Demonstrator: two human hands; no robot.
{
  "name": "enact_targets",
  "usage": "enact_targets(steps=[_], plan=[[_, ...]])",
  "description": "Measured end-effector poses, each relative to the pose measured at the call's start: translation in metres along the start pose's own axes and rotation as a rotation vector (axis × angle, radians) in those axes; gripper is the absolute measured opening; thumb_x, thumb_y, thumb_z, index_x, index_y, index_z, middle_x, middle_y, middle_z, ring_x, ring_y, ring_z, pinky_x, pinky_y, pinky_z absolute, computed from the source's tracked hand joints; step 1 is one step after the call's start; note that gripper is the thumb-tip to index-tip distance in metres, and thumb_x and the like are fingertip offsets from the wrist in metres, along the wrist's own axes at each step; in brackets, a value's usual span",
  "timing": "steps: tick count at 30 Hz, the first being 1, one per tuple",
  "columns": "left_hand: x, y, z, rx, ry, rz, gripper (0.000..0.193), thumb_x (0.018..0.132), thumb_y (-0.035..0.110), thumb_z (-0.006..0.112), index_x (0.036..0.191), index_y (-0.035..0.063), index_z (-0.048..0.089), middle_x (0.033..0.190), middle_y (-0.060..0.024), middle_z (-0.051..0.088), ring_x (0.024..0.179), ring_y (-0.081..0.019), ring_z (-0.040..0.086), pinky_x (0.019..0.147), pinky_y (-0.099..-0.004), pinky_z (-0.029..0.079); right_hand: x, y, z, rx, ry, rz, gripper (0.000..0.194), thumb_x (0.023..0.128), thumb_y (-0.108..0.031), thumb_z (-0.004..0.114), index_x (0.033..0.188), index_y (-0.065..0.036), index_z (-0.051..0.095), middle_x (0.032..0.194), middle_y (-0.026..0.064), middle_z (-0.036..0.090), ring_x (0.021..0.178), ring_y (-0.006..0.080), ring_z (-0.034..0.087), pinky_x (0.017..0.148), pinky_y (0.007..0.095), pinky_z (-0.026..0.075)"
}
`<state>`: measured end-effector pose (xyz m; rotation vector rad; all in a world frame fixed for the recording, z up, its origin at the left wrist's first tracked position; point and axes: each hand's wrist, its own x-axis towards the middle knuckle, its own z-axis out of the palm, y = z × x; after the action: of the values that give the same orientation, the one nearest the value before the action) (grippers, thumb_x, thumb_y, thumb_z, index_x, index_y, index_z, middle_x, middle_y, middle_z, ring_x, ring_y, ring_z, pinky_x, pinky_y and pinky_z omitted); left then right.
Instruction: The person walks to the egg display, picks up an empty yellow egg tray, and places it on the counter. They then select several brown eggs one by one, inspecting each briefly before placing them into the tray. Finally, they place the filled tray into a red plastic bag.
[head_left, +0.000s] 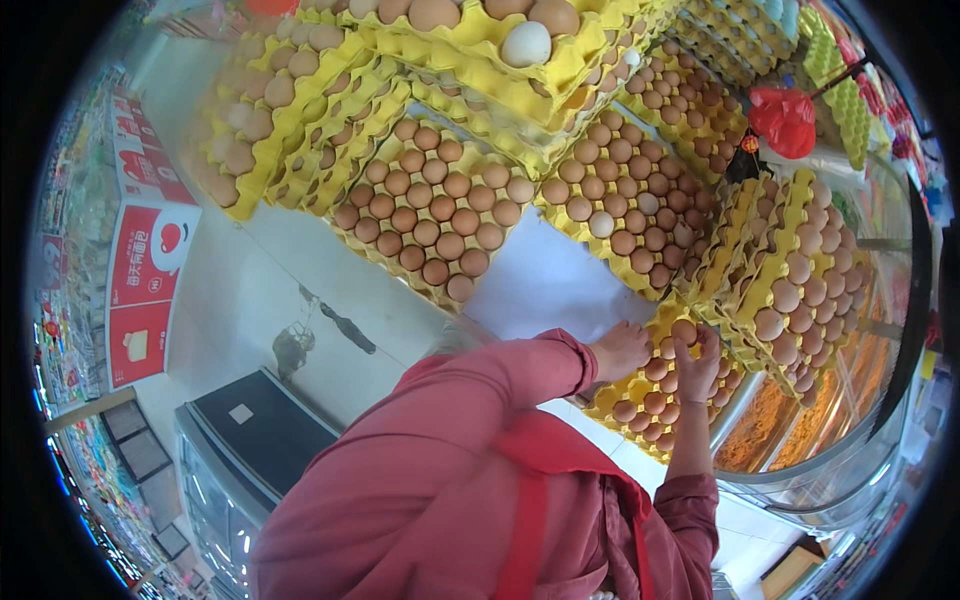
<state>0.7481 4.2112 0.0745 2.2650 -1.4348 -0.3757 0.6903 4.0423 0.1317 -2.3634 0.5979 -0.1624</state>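
Note:
My right hand (697, 364) has its thumb and fingers around a brown egg (684, 331) above a yellow egg tray (637, 386). More brown eggs (655, 403) sit in this tray's cups, and some cups between them are bare. At the tray's left edge is my left hand (624, 351), with its fingers bent; whether they grip anything cannot be made out. Just beyond lies a tray of brown eggs (622, 206) with a few paler ones, beside a white surface (551, 274). To its left is another tray of brown eggs (431, 214).
Tall stacks of yellow egg trays (480, 75) rise at the back, with another stack (795, 285) at right. A curved glass display case (795, 442) borders the right side. A dark-topped cabinet (255, 420) stands at lower left. A red plastic bag (782, 120) hangs at upper right.

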Motion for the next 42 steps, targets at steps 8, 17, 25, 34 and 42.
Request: enact_targets(steps=[8, 17, 25, 34, 42], plan=[[0.018, -0.001, 0.006, -0.170, -0.079, -0.052, 0.014, 0.078, 0.017, 0.061, 0.086, 0.0144, 0.072, 0.102, -0.0048, 0.058, 0.100, -0.0230, 0.055, 0.080, -0.0386, 0.044, -0.012, -0.030, 0.020, 0.463, 0.061, 0.170, 0.042, 0.084, -0.014, 0.069, 0.119, 0.002, 0.053, 0.115, 0.0102, 0.055, 0.106, 0.0199, 0.053, 0.092, 0.0310, 0.047], [-0.089, -0.075, -0.102, -0.641, 0.425, -0.315, 0.019, 0.072, 0.026, 0.072, 0.085, 0.0125, 0.067, 0.089, -0.0104, 0.060, 0.088, -0.0326, 0.058, 0.077, -0.0434, 0.047, 0.008, -0.117, 0.073, 0.716, -0.014, 0.131, 0.040, 0.082, -0.006, 0.070, 0.118, 0.003, 0.053, 0.115, 0.0084, 0.054, 0.104, 0.0167, 0.054, 0.090, 0.0283, 0.045], [-0.214, -0.274, -0.207, -0.073, 0.813, -0.796, 0.038, 0.077, 0.022, 0.072, 0.110, 0.0068, 0.061, 0.104, -0.0128, 0.061, 0.093, -0.0303, 0.060, 0.077, -0.0399, 0.050, 0.049, -0.225, 0.194, 0.254, -0.179, -0.214, 0.042, 0.073, -0.017, 0.079, 0.109, -0.007, 0.059, 0.098, 0.0094, 0.064, 0.097, 0.0237, 0.061, 0.084, 0.0360, 0.050], [-0.230, -0.348, -0.216, 0.123, 0.379, -0.889, 0.033, 0.082, 0.017, 0.064, 0.113, 0.0136, 0.054, 0.112, -0.0132, 0.057, 0.102, -0.0350, 0.057, 0.081, -0.0472, 0.048, 0.092, -0.296, 0.275, -0.263, -0.269, -0.312, 0.031, 0.081, -0.030, 0.063, 0.109, -0.016, 0.060, 0.099, 0.0103, 0.064, 0.095, 0.0281, 0.064, 0.073, 0.0474, 0.049], [-0.240, -0.372, -0.205, 0.158, 0.370, -0.770, 0.039, 0.087, 0.015, 0.063, 0.125, 0.0106, 0.056, 0.124, -0.0145, 0.057, 0.108, -0.0365, 0.057, 0.085, -0.0451, 0.049, 0.108, -0.302, 0.305, -0.315, -0.345, -0.274, 0.036, 0.082, -0.021, 0.061, 0.116, -0.012, 0.055, 0.112, 0.0126, 0.061, 0.092, 0.0295, 0.067, 0.071, 0.0416, 0.053]])
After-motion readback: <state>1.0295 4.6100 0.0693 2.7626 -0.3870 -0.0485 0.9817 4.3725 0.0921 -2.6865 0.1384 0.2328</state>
